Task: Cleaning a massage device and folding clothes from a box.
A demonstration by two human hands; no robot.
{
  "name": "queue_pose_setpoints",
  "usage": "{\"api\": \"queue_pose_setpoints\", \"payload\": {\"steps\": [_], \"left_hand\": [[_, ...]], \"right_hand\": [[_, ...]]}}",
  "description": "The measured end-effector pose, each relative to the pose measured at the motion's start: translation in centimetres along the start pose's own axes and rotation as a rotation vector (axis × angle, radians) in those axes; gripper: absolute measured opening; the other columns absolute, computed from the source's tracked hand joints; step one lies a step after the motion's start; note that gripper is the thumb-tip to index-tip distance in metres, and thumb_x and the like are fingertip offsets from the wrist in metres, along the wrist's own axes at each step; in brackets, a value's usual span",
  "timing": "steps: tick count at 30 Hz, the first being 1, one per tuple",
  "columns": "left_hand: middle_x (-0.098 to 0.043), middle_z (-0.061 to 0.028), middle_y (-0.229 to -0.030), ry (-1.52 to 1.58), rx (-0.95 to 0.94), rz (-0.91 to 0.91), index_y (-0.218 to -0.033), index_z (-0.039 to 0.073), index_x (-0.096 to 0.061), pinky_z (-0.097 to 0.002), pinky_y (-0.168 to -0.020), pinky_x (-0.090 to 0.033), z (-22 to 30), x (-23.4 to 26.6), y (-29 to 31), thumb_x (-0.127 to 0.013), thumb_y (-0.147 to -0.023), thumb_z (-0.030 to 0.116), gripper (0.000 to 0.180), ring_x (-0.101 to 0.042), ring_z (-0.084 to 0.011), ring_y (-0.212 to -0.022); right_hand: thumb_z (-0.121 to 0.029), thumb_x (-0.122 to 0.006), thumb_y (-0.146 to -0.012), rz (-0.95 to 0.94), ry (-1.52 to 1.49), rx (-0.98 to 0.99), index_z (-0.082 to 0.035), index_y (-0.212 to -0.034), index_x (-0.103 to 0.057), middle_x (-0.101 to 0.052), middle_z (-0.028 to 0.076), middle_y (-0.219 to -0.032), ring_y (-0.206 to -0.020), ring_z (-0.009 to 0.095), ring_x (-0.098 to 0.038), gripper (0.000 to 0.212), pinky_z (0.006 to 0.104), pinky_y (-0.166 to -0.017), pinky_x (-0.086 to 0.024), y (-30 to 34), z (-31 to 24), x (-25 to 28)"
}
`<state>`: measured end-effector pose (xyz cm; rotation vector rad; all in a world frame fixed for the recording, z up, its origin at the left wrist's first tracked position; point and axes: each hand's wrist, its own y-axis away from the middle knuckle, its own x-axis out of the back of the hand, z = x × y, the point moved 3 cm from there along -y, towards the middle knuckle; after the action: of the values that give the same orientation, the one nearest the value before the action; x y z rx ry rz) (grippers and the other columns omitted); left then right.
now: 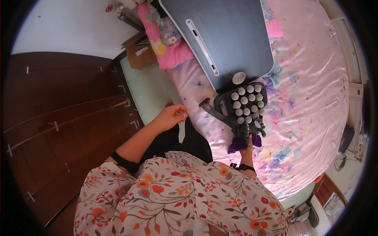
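My left hand (173,117) is raised over my lap with its fingers curled together in a pinch. Anything in that pinch is too small or hidden to name. Just below it shows a narrow pale strip (181,133); whether it hangs from the fingers cannot be told. My right hand (247,149) grips a bunched purple cloth (236,145) on the bed. Its fingertips touch the near end of a dark grey lumpy piece (243,129). Beyond that lies a black tray-like object (223,107) with several round white caps (244,100) standing in rows, and a dark strap-like arm (217,115) reaching left.
A dark grey lap table (232,39) with a slotted edge rests on the pink floral bed (307,98). A white oval item (238,78) sits at its near edge. Brown cabinets (59,118) stand at left, a cardboard box (141,55) on the floor beyond.
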<state>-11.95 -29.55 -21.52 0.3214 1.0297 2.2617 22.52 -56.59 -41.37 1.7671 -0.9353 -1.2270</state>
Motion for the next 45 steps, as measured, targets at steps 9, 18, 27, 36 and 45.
{"api": "queue_pose_setpoints", "payload": {"steps": [9,18,27,36,45], "left_hand": [[-0.061,-0.0048,-0.097,0.105,-0.042,0.032,-0.112,0.004,-0.053,-0.027,-0.076,-0.048,-2.7,4.6,0.4,-0.055,-0.09,0.016,0.025,-0.058,-0.0125,-0.085],[-0.061,-0.0052,-0.097,0.293,-0.047,0.05,-0.111,0.004,-0.053,-0.0269,-0.076,-0.047,-4.6,14.9,0.6,-0.055,-0.09,0.017,0.024,-0.058,-0.013,-0.084],[-0.06,-0.0061,-0.092,0.262,-0.147,-0.001,-0.107,0.001,-0.053,-0.0255,-0.072,-0.047,-8.2,26.5,-4.0,-0.055,-0.088,0.01,0.021,-0.057,-0.0134,-0.078],[-0.061,-0.0087,-0.092,0.154,-0.092,0.25,-0.106,0.0,-0.053,-0.0279,-0.068,-0.047,-22.3,34.2,-13.4,-0.054,-0.087,0.003,0.02,-0.057,-0.0155,-0.077],[-0.061,-0.0081,-0.095,0.367,0.034,0.242,-0.111,0.004,-0.051,-0.03,-0.07,-0.049,-34.8,38.0,-25.4,-0.052,-0.089,0.006,0.022,-0.059,-0.0181,-0.083]], "right_hand": [[-0.041,-0.075,-0.065,1.071,1.298,0.668,0.007,-0.085,-0.067,-0.068,0.018,-0.079,-0.073,0.03,-0.065,0.053,0.0407,-0.068,-0.051,5.2,-6.5,-0.6],[-0.021,-0.075,-0.076,0.661,0.914,1.25,0.007,-0.094,-0.061,-0.064,0.011,-0.092,-0.079,0.019,-0.059,0.037,0.0337,-0.074,-0.05,18.0,-5.2,-24.9],[0.002,-0.064,-0.067,-0.392,1.441,0.684,-0.008,-0.137,-0.034,-0.056,0.009,-0.114,-0.09,0.015,-0.059,0.076,0.026,-0.081,-0.046,8.2,21.5,-45.4],[-0.013,-0.07,-0.062,-0.277,1.866,0.4,-0.004,-0.137,-0.03,-0.044,0.023,-0.131,-0.118,0.037,-0.045,0.086,0.0361,-0.098,-0.04,-23.8,34.7,-44.0],[-0.021,-0.083,-0.051,0.186,2.058,0.368,-0.021,-0.145,-0.002,-0.026,0.018,-0.144,-0.127,0.034,-0.036,0.123,0.0411,-0.1,-0.038,-47.3,40.3,-38.1]]}}
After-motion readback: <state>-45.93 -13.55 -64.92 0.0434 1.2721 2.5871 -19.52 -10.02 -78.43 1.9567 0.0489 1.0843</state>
